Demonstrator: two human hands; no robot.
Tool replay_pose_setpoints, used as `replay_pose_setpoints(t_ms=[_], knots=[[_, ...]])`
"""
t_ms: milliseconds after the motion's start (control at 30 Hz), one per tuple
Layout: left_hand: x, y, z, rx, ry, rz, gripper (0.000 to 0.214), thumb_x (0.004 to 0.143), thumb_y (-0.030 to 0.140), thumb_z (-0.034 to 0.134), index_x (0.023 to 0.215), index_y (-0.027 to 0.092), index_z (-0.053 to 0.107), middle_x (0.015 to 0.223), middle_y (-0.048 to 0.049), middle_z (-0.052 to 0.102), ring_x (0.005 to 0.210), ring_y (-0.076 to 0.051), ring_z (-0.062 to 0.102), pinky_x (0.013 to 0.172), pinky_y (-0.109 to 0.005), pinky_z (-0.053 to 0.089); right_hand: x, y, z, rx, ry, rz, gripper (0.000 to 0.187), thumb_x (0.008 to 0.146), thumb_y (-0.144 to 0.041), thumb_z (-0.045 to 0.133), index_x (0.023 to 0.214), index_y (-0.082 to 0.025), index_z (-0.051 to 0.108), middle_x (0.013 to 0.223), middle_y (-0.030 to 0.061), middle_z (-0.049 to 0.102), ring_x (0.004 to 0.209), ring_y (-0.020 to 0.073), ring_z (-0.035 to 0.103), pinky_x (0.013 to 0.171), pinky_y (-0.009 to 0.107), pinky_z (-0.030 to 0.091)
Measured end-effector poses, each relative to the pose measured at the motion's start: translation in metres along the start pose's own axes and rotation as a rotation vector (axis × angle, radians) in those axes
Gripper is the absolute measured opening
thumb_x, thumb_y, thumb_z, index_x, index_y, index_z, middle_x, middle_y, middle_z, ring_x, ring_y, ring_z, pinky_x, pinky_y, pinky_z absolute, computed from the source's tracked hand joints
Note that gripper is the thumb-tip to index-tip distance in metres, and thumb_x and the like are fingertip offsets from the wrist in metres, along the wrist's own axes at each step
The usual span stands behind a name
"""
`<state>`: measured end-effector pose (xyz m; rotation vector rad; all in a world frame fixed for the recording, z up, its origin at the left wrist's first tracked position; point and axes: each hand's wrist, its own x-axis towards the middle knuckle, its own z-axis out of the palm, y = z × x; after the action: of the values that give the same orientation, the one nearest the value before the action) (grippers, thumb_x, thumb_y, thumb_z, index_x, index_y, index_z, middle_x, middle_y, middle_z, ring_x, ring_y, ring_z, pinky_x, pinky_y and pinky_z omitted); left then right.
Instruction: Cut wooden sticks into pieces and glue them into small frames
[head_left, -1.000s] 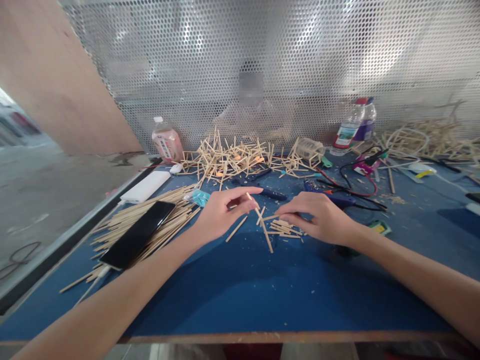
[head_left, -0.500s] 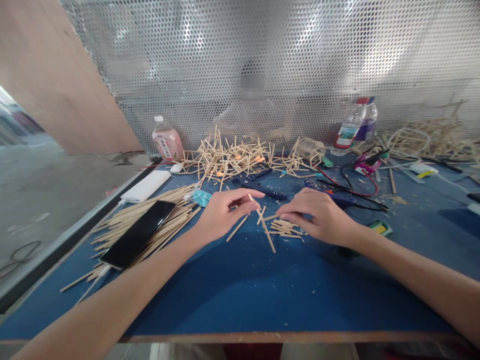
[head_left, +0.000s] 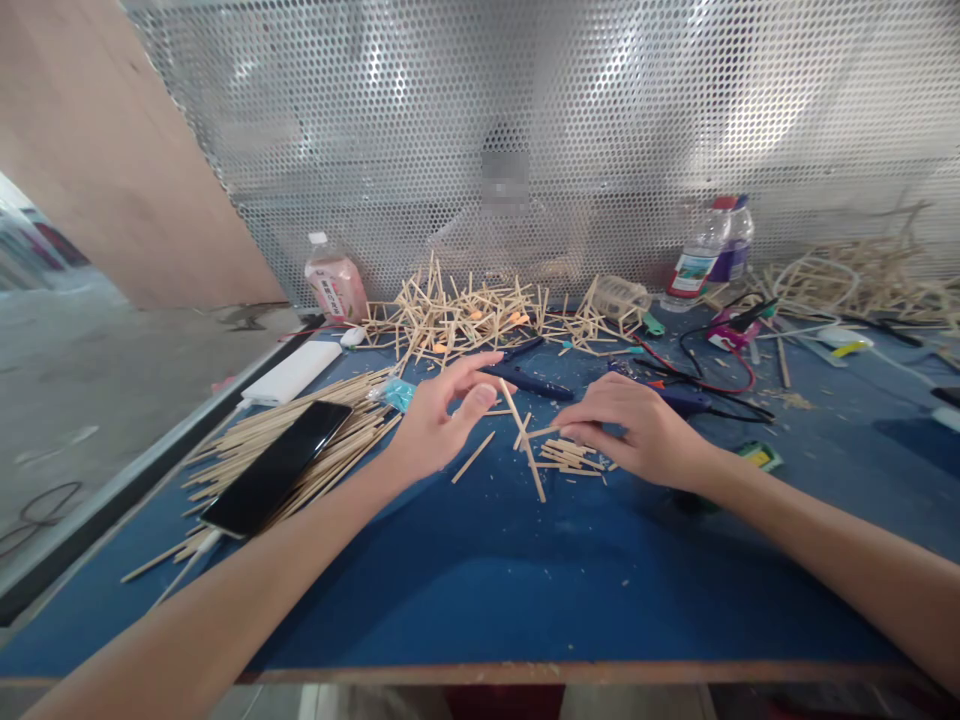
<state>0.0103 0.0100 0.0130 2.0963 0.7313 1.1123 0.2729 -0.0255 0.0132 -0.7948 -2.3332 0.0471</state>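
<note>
My left hand (head_left: 439, 420) hovers over the blue table (head_left: 480, 590) with its fingers stretched out and nothing in them. Just to its right a long thin wooden stick (head_left: 523, 442) slants across the table, close to my fingertips but apart from them. My right hand (head_left: 637, 430) rests on a small pile of short sticks (head_left: 566, 458). Its fingers are pinched together on a short stick (head_left: 541, 434) that pokes out to the left and meets the long one. Another loose stick (head_left: 472, 458) lies below my left hand.
A black phone (head_left: 277, 465) lies on a bundle of long sticks (head_left: 300, 440) at the left. A tangle of glued sticks (head_left: 457, 315), blue tools (head_left: 529, 380), cables (head_left: 705, 375), bottles (head_left: 334, 285) (head_left: 697, 255) and a perforated metal screen (head_left: 525, 130) fill the back; a person sits behind the screen.
My left hand has let go of the long stick's top and spread its fingers, moving slightly up and left. My right hand has barely moved.
</note>
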Motion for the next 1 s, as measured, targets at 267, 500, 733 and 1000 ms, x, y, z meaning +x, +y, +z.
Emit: replay_pose_setpoints(t_ms=[267, 500, 733, 1000], knots=[[0.002, -0.001, -0.007, -0.007, -0.179, 0.022, 0.035, 0.097, 0.044, 0.05, 0.117, 0.018, 0.062, 0.107, -0.0098, 0.072, 0.098, -0.019, 0.067, 0.088, -0.033, 0.052, -0.003, 0.002, 0.003, 0.413, 0.133, 0.29, 0.018, 0.089, -0.038, 0.065, 0.093, -0.023, 0.074, 0.079, 0.0035, 0.071, 0.073, 0.0169, 0.065, 0.068, 0.031, 0.051], [-0.003, 0.012, -0.003, 0.051, -0.329, 0.008, 0.032, 0.09, 0.041, 0.064, 0.115, 0.021, 0.064, 0.095, -0.005, 0.074, 0.089, -0.018, 0.068, 0.082, -0.032, 0.053, -0.003, 0.008, 0.004, 0.634, 0.118, 0.261, 0.01, 0.088, -0.03, 0.069, 0.091, -0.022, 0.074, 0.082, 0.004, 0.071, 0.074, 0.0152, 0.065, 0.069, 0.029, 0.052], [-0.001, 0.005, 0.0, 0.055, -0.095, 0.103, 0.04, 0.09, 0.039, 0.063, 0.126, 0.023, 0.057, 0.117, -0.0082, 0.067, 0.103, -0.02, 0.062, 0.093, -0.035, 0.049, -0.001, 0.006, 0.005, 0.649, 0.101, 0.285, 0.012, 0.085, -0.032, 0.072, 0.089, -0.021, 0.074, 0.084, 0.005, 0.071, 0.074, 0.0153, 0.065, 0.067, 0.029, 0.053], [-0.001, 0.005, -0.007, 0.374, 0.149, 0.341, 0.027, 0.092, 0.035, 0.058, 0.114, 0.02, 0.06, 0.115, -0.0088, 0.066, 0.11, -0.023, 0.058, 0.1, -0.042, 0.043, -0.004, 0.008, 0.007, 0.629, 0.097, 0.269, 0.009, 0.084, -0.029, 0.073, 0.089, -0.023, 0.075, 0.085, 0.0047, 0.073, 0.079, 0.0169, 0.068, 0.072, 0.031, 0.055]])
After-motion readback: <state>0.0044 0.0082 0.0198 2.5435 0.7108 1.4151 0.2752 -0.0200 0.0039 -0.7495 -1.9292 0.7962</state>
